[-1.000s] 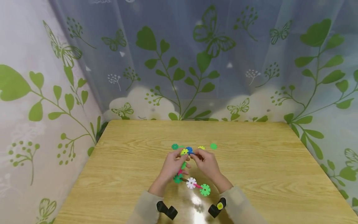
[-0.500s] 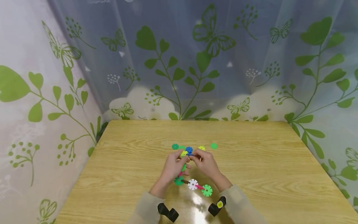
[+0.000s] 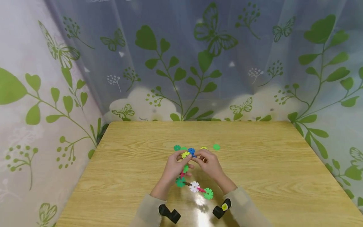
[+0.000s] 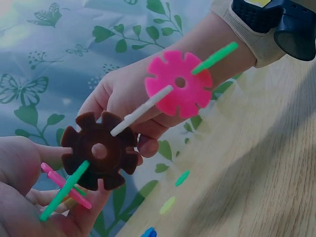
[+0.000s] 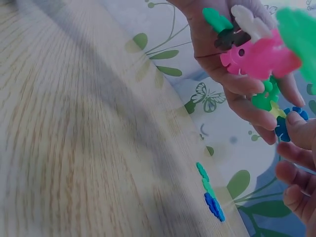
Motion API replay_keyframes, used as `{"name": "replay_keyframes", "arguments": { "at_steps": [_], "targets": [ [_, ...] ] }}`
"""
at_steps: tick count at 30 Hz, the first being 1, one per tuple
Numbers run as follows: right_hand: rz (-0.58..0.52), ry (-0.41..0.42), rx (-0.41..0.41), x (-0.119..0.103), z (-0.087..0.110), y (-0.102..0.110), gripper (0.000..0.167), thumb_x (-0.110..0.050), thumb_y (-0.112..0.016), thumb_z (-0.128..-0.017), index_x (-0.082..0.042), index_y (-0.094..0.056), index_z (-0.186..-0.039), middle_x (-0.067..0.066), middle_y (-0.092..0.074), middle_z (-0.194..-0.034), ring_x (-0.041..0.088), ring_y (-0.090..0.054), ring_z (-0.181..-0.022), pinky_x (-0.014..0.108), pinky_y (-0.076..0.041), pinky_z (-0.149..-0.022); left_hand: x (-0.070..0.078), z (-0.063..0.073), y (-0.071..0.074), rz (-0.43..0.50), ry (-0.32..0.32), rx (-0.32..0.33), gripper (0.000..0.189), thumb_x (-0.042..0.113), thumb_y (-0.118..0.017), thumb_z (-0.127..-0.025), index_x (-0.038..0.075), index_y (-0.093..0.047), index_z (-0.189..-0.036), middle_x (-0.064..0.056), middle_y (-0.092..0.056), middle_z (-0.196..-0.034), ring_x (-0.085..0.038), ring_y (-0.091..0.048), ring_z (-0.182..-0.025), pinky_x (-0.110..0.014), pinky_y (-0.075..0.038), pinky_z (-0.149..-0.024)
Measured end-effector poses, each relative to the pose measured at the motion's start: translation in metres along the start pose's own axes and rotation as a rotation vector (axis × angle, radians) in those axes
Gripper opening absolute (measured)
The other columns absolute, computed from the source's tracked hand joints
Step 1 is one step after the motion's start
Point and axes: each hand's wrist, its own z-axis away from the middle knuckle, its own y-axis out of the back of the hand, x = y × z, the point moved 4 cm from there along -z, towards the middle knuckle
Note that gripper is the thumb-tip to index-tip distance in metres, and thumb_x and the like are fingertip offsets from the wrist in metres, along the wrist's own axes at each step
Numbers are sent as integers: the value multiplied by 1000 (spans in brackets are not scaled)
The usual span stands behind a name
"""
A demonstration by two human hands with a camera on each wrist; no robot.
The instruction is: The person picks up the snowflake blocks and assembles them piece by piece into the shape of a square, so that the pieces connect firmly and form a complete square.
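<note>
A chain of slotted plastic snowflake discs hangs from my left hand, toward the front of the table. Its yellow disc is pinched by my left thumb and fingers. Between the two hands, my right hand pinches a blue disc that touches the yellow one; whether their slots are joined cannot be told. Lower in the chain are a dark green disc, a white disc and a light green end disc. The left wrist view shows a brown disc and a pink disc.
Behind the hands, loose discs lie in a row on the wooden table: dark green, light green, blue, yellow and light green. A leaf-printed curtain borders the table's far edge.
Both hands stay together on the yellow and blue discs with only slight finger movement. The chain's hanging end sways a little right, then back left.
</note>
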Motion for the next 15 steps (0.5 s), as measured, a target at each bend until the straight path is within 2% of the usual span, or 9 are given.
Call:
{"name": "replay_keyframes", "arguments": {
  "at_steps": [7, 12, 15],
  "targets": [
    [-20, -24, -4, -1, -1, -3, 10, -1, -73, -77, -7, -70, -85, 3, -63, -79, 18, -53, -62, 22, -47, -50, 0, -1, 1, 16, 0, -3, 49, 29, -65, -88, 6, -49, -129, -16, -63, -101, -39, -65, -82, -54, -56, -63],
    [-43, -78, -38, 0, -1, -4, 10, 4, -71, -77, 0, -69, -85, 11, -63, -83, 26, -54, -64, 24, -48, -51, -1, -1, 3, 3, -6, -10, 47, 29, -65, -88, 6, -50, -127, -15, -66, -95, -39, -65, -81, -50, -57, -60],
    [-60, -110, -50, 3, 1, -2, 8, 1, -71, -79, -2, -69, -87, 12, -64, -85, 24, -54, -65, 24, -48, -51, 0, -1, 4, -4, -7, -3, 48, 29, -65, -88, 5, -49, -127, -17, -65, -98, -37, -65, -80, -48, -58, -60]
  ]
}}
